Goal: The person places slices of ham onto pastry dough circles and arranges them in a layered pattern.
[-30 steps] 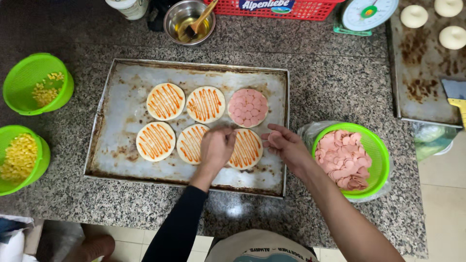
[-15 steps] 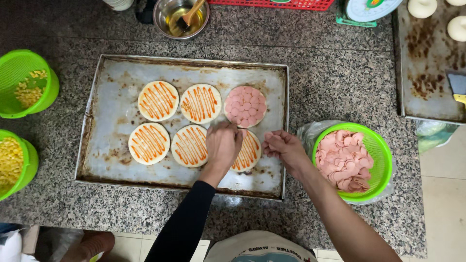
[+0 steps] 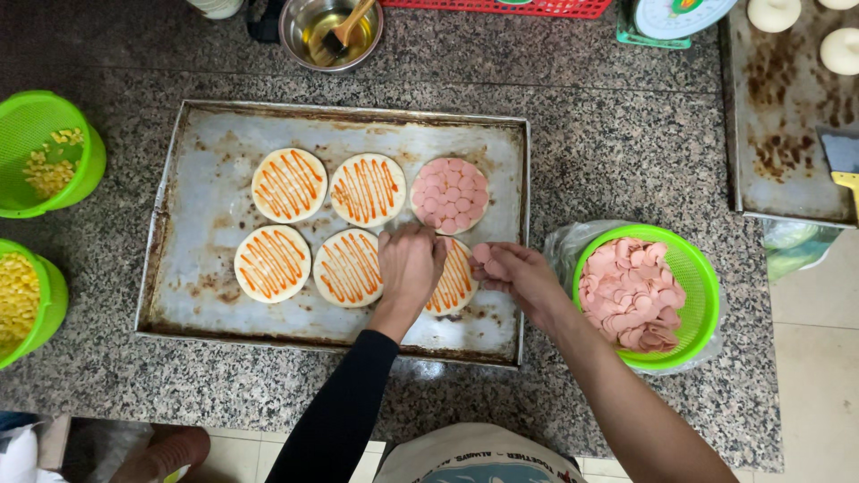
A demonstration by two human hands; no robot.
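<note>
We see a worn rectangular metal baking tray (image 3: 192,179) on the speckled granite counter (image 3: 617,134), holding six small round dough bases. Four bear orange sauce stripes, the one near the tray's back right corner (image 3: 450,194) is covered in pink sausage slices, and the sauce-striped dough base by the front right corner (image 3: 455,279) lies partly under our left hand (image 3: 409,264), whose fingers are curled together on it. Our right hand (image 3: 517,271) pinches a few pink sausage slices (image 3: 481,254) just over the tray's right edge.

Right of the tray, a green plastic colander (image 3: 696,268) is full of sausage slices. At the counter's left edge, two green colanders (image 3: 54,134) hold corn kernels. A steel bowl with a brush (image 3: 329,31) sits behind the tray. The tray's left part is bare.
</note>
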